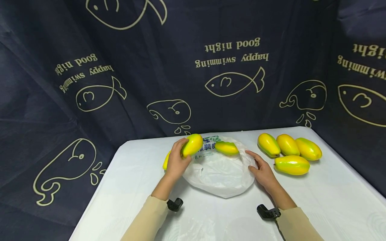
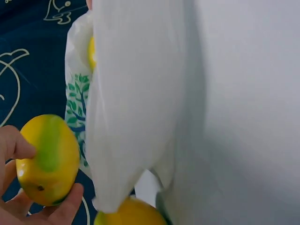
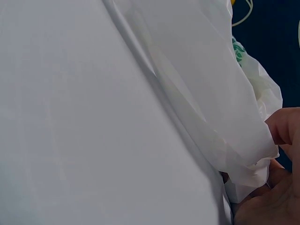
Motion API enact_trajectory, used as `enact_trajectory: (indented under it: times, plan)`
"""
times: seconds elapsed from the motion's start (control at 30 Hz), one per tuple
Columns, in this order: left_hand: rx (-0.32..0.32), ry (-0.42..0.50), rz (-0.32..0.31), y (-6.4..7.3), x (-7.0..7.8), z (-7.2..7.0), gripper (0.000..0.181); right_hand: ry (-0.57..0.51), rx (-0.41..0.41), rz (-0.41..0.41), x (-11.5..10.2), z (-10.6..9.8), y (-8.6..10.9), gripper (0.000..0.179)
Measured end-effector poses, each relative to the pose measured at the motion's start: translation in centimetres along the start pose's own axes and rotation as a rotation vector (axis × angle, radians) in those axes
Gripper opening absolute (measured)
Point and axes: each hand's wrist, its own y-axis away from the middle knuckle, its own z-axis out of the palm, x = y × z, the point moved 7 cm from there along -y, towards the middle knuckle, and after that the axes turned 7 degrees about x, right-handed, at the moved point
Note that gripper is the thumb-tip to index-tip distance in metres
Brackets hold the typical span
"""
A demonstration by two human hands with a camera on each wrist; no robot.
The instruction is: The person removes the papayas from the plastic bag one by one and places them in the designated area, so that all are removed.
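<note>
My left hand (image 1: 176, 162) grips a yellow-green mango (image 1: 194, 144) above the left rim of a white plastic bag (image 1: 224, 180). In the left wrist view the thumb and fingers wrap this mango from the side, off the table. The bag lies spread with its mouth open, printed with green leaves and blue characters. Another mango (image 1: 227, 148) rests inside its far part, partly covered. At the bag's right side my right hand (image 1: 265, 172) holds the edge between thumb and fingers, as the right wrist view shows. A further mango (image 1: 165, 162) is partly hidden behind my left hand.
Several mangoes (image 1: 292, 165) lie grouped on the right of the white-covered table (image 1: 211, 221). Behind the table's far edge hangs a dark blue curtain (image 1: 169, 77) with fish and whale drawings. A black wrist camera (image 1: 175, 204) sits on the left wrist, another (image 1: 267, 212) on the right.
</note>
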Motion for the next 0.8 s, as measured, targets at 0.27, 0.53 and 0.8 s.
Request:
enact_trajectory:
  times: [0.27,0.53,0.8]
  plan:
    - [0.122,-0.008,-0.005,-0.2,-1.9,-2.3,0.063,-0.003,-0.007,0.023,-0.1,0.0,0.0,0.064]
    - [0.228,0.034,-0.064,-0.5,-4.0,-5.3,0.064,-0.009,-0.007,0.016,-0.1,0.0,0.0,0.064]
    - [0.268,-0.004,-0.151,-0.5,-6.7,-7.1,0.066,-0.014,-0.004,0.012,-0.2,0.1,0.1,0.066]
